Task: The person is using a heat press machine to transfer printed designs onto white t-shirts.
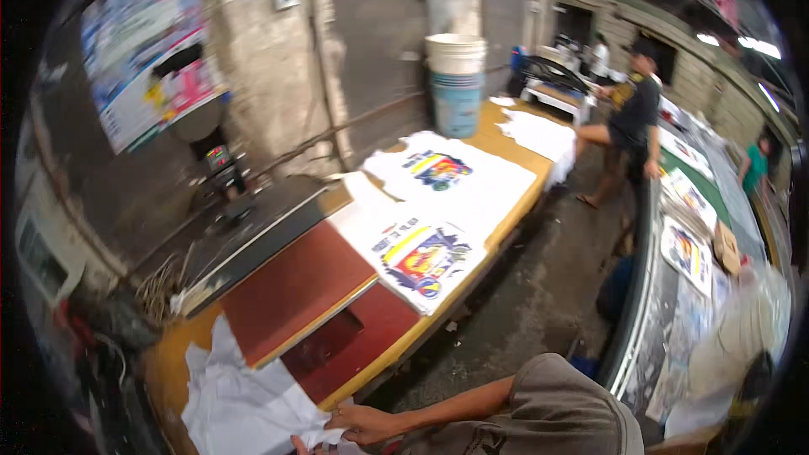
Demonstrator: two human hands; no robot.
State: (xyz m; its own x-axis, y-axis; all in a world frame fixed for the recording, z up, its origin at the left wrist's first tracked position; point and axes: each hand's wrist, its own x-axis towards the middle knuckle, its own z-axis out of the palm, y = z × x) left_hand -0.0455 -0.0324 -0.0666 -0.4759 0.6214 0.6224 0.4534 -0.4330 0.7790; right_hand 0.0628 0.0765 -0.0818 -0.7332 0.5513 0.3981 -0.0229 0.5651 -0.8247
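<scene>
A crumpled white cloth [240,400] lies over the near end of the yellow-brown table, beside two stacked dark-red boards. My right hand [364,424] reaches in from the right with its fingers closed on the cloth's right edge. At the lower edge of the picture only a little of my left hand [301,445] shows, against the same cloth; most of its fingers are hidden. The upper red board [297,286] overlaps the lower red board [371,341]. Beyond them are a white shirt with a colourful print [425,261] and another printed white shirt [451,170].
Stacked buckets [456,88] stand on the table's far part by the wall. A narrow aisle [506,295] separates it from a long table [645,286] with printed pieces and plastic bags. A person in dark clothes [634,118] stands farther along; a person in green [752,170] is at far right.
</scene>
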